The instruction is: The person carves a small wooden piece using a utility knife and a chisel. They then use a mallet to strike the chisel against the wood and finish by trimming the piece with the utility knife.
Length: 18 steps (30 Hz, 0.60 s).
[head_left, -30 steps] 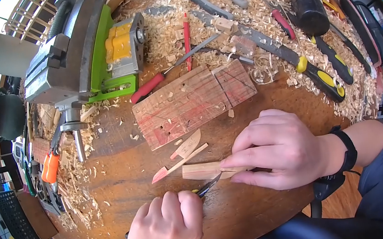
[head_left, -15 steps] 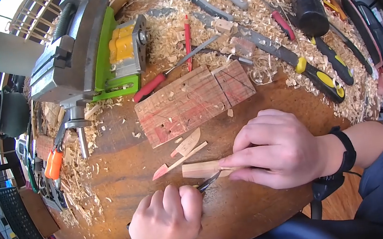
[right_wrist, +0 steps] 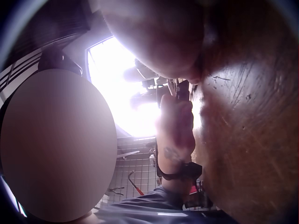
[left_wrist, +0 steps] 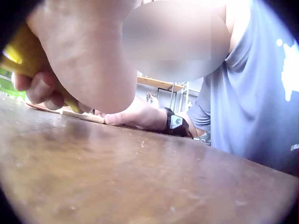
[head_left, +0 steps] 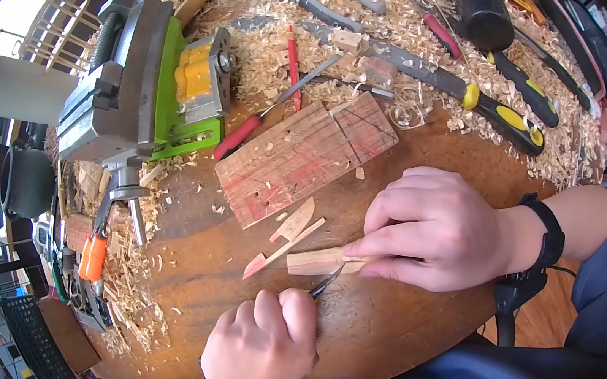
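In the head view my left hand grips a knife whose dark narrow blade points up and right. Its yellow handle shows through the curled fingers in the left wrist view. The blade's tip meets the near edge of a flat light wooden strip. My right hand pinches that strip's right end between thumb and fingers, low over the table; the fingers hide that end. Just beyond lie a thin stick with a red pointed tip and a small blade-shaped wooden piece.
A reddish wooden board lies ahead on the brown table. A vise stands at the back left, near orange-handled pliers. Wood shavings surround a red-handled file, a yellow-and-black-handled tool and a black mallet.
The head view has shifted slightly, moving the vise right. My left fist has turned a little, and the yellow handle end no longer shows from above. Both hands keep their holds.
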Each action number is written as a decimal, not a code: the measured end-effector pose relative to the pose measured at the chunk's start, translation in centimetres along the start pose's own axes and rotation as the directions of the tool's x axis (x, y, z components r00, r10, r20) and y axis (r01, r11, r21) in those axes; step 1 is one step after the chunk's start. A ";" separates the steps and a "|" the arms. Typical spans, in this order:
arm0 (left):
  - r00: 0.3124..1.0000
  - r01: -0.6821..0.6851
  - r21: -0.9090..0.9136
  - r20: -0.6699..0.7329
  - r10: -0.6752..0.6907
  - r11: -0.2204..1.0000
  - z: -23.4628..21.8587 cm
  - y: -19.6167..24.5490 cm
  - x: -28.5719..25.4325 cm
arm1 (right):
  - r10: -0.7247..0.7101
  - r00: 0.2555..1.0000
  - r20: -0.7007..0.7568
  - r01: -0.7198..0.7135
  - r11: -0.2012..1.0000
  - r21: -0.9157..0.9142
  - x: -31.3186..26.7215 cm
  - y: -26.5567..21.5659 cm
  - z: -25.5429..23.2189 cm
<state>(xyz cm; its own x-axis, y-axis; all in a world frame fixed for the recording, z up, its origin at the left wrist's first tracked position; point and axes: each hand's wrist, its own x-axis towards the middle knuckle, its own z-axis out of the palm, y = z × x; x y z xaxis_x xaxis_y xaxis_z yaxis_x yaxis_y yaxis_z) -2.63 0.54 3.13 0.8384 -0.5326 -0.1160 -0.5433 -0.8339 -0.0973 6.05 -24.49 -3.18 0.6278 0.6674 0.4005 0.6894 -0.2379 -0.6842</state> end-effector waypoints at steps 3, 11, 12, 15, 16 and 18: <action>0.999 0.036 -0.034 0.018 -0.036 0.999 0.0 0.0 0.1 | -0.004 1.000 -0.001 0.004 1.000 -0.002 0.1 0.0 0.0; 0.996 -0.077 0.093 0.050 0.072 0.993 -0.1 -0.7 0.4 | -0.013 1.000 -0.010 0.013 1.000 -0.006 0.1 0.0 0.2; 0.996 -0.075 0.094 0.051 0.071 0.993 -0.3 -0.7 0.6 | -0.015 1.000 -0.010 0.015 1.000 -0.005 0.2 0.1 0.1; 0.992 -0.116 0.133 0.061 0.109 0.984 -0.8 -0.7 1.0 | -0.017 1.000 -0.010 0.017 1.000 -0.013 0.1 0.0 0.1; 0.991 -0.125 0.143 0.069 0.116 0.982 -0.9 -0.7 1.1 | -0.007 1.000 0.010 0.008 1.000 -0.017 0.1 -0.1 0.0; 0.990 -0.132 0.157 0.078 0.121 0.979 -1.1 -0.7 1.2 | -0.001 1.000 0.028 0.002 1.000 -0.020 0.0 -0.2 -0.1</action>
<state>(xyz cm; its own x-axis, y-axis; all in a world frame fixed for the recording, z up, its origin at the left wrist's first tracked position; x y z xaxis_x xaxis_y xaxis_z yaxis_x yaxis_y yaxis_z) -1.24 0.33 4.14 0.7603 -0.6168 -0.2036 -0.6495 -0.7230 -0.2352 5.94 -24.46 -2.99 0.6168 0.6869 0.3843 0.6976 -0.2509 -0.6711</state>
